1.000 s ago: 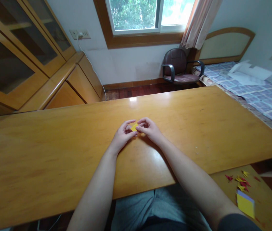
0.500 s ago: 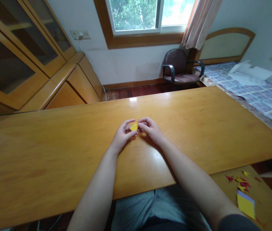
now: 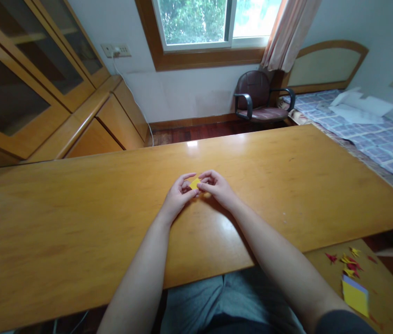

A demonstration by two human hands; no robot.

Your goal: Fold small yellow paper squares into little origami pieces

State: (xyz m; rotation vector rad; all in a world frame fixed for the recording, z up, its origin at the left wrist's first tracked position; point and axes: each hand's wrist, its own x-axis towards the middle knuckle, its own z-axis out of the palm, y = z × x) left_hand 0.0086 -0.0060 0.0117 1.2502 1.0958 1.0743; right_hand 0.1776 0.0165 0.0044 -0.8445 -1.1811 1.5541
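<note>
Since the frame half a second earlier, the right hand [image 3: 219, 189] has shifted slightly inward, its thumb now lapping over the near right side of the yellow paper piece [image 3: 194, 184]; the left hand [image 3: 176, 197] shows little change. The piece lies between the two hands, over the middle of the wooden table [image 3: 78, 227]; whether it touches the tabletop cannot be told. Left hand: partly curled, thumb at the lower edge and bent fingers behind, index finger arched clear above, the paper lightly pinched. Right hand: half closed, thumb and fingers pinching the opposite side; the fingertips behind are hidden. Handling, as judged from appearance: very light, thin and flexible, stiffer wherever it is layered, and easily creased or torn by a hard pull. Suitable hold: fingertip pinches at opposite edges or corners, with the flat face left uncovered and pressure kept to the margins. Lower right, on a lower board [image 3: 325, 273], lie small red and yellow folded pieces [image 3: 351, 265] and, just beside them, a stack of paper sheets [image 3: 355, 298], yellow uppermost.
</note>
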